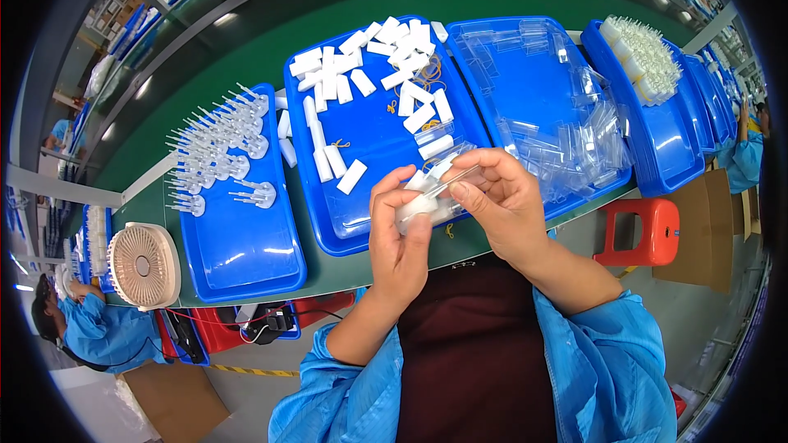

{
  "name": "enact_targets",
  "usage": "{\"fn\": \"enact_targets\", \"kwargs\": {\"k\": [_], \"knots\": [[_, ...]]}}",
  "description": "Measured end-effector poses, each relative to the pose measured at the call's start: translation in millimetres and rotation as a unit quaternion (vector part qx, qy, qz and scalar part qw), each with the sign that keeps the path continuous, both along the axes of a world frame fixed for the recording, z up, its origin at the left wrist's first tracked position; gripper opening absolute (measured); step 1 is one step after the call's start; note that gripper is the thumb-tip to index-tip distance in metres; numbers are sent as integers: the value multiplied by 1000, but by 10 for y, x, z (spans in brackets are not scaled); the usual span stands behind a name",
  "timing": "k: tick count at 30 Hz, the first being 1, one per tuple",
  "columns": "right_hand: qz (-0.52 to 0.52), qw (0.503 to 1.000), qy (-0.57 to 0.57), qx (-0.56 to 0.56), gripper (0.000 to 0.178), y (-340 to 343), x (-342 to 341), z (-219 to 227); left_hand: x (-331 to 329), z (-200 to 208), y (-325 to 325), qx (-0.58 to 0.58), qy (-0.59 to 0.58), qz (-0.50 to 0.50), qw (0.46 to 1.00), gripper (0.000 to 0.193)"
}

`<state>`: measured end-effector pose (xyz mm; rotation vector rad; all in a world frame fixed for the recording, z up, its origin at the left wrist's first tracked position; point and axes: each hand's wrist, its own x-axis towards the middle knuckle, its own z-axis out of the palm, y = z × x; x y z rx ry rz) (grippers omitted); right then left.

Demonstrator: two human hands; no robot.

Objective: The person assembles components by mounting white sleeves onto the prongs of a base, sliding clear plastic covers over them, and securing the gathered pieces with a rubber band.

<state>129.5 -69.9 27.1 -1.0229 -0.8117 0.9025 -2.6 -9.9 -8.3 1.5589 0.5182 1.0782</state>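
Note:
My left hand (pixel 396 238) is closed round a small white block (pixel 418 207) above the front edge of the middle blue tray (pixel 376 138). My right hand (pixel 510 207) pinches a clear plastic sleeve (pixel 451 184) between thumb and fingers, right against the block. Whether the block sits inside the sleeve is hidden by my fingers. Several loose white blocks (pixel 351 175) and some tan rubber bands (pixel 430 72) lie in the middle tray. Many more clear sleeves (pixel 574 152) fill much of the tray to its right (pixel 525 82).
At left, a blue tray (pixel 246 256) bears white pronged parts (pixel 215 152), with a beige fan (pixel 144 266) beside it. White pronged parts (pixel 643 57) also crowd a far-right tray (pixel 669 143). A red stool (pixel 640 231) stands right; a co-worker (pixel 107 328) sits left.

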Motion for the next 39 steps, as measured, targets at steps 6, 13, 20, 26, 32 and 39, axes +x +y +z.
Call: {"fn": "enact_targets", "kwargs": {"k": [6,13,20,26,32,39], "knots": [[-8,999,-33,17,24,-29,-62,-12,27,-29,-8,-52,-47,26,997,13],[-11,1000,-26,9,23,-35,-49,-14,25,20,-26,61,37,56,996,12],[41,992,-95,-71,21,4,91,134,-9,55,-21,123,75,80,986,16],[43,993,-92,-67,21,-22,210,175,-47,87,-14,129,95,48,986,18],[4,911,-412,-36,20,-56,279,225,-46,55,-26,106,107,19,988,30],[13,972,-228,-54,22,7,145,123,-28,30,-81,93,85,-4,992,51]]}}
